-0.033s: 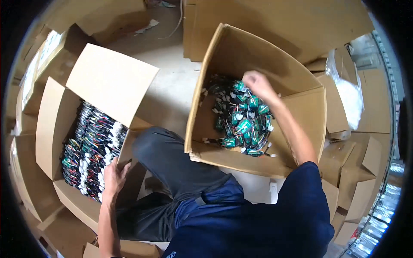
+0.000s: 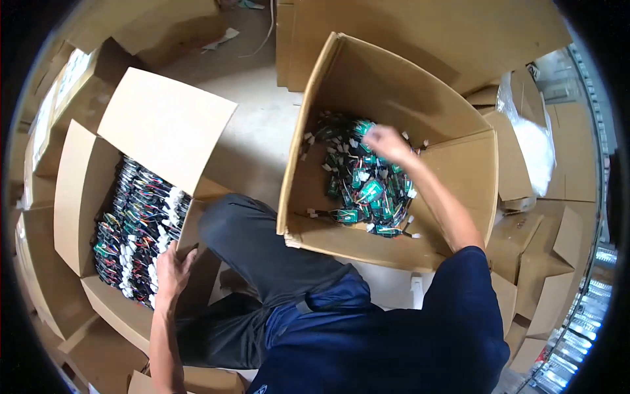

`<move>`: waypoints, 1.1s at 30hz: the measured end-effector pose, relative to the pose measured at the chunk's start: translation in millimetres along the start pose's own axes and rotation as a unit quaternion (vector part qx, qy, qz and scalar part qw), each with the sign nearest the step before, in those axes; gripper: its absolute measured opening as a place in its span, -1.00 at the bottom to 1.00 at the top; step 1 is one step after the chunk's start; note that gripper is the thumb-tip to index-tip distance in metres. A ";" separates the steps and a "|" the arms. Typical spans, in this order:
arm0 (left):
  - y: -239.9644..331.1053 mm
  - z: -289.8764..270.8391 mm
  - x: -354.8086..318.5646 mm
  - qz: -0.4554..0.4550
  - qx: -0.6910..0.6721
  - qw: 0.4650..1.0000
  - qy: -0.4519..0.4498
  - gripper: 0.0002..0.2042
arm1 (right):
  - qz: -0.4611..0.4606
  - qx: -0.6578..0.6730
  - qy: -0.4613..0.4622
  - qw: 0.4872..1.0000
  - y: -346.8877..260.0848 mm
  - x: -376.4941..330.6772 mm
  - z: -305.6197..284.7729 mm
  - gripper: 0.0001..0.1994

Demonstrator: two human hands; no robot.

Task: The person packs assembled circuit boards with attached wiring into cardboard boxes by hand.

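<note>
My right hand (image 2: 386, 144) is inside the large open carton (image 2: 453, 190), just above a loose heap of green circuit boards (image 2: 371, 192) with dark wires and white connectors. Its fingers look curled together, somewhat blurred, and whatever they may hold is hidden. One green board lies right beside the fingertips. At the left, my left hand (image 2: 173, 272) grips the near right wall of a smaller open box (image 2: 191, 220), its thumb on the outer side. Packed in rows within this box are wired boards (image 2: 134, 226) with white connectors and coloured leads.
My bent leg (image 2: 246, 226) lies between the two boxes. A raised flap (image 2: 167, 125) stands on the smaller box's far side. Stacked cartons (image 2: 420, 39) rise behind the large one. A clear plastic bag (image 2: 530, 151) with white contents sits at the right, near more open cartons (image 2: 548, 276).
My right hand has dropped slightly nearer to me and to the left over the boards. My left hand stays on the box wall. The whole view has shifted a little.
</note>
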State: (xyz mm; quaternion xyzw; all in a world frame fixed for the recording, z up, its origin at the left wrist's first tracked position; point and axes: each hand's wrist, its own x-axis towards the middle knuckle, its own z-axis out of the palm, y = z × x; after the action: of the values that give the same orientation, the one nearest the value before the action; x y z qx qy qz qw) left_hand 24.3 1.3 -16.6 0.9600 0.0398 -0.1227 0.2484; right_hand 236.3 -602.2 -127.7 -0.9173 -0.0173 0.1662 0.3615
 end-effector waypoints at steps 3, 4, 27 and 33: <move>11.7 -5.5 -8.5 -0.030 0.013 0.999 0.001 -0.69 | 0.047 -0.189 -0.136 0.971 39.2 -12.0 77.9 -0.44; 9.4 -4.7 -10.4 -0.048 0.012 0.999 0.000 -0.68 | 0.031 -0.215 -0.087 0.972 37.7 -8.4 95.6 -0.33; 1.9 -6.6 -12.4 -0.036 0.037 0.999 0.018 -0.65 | -0.044 -0.206 -0.044 0.977 57.4 27.1 195.3 -0.33; 11.3 -3.5 -4.4 -0.071 0.011 0.997 -0.017 -0.66 | -0.045 -0.237 -0.032 0.970 71.6 7.6 189.0 -0.48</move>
State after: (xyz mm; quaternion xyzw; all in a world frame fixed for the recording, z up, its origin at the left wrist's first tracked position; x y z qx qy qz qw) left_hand 22.4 -6.9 -7.2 0.9554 0.1022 -0.1565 0.2287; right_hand 177.2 -529.7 -307.0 -0.9691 -0.1094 0.1705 0.1406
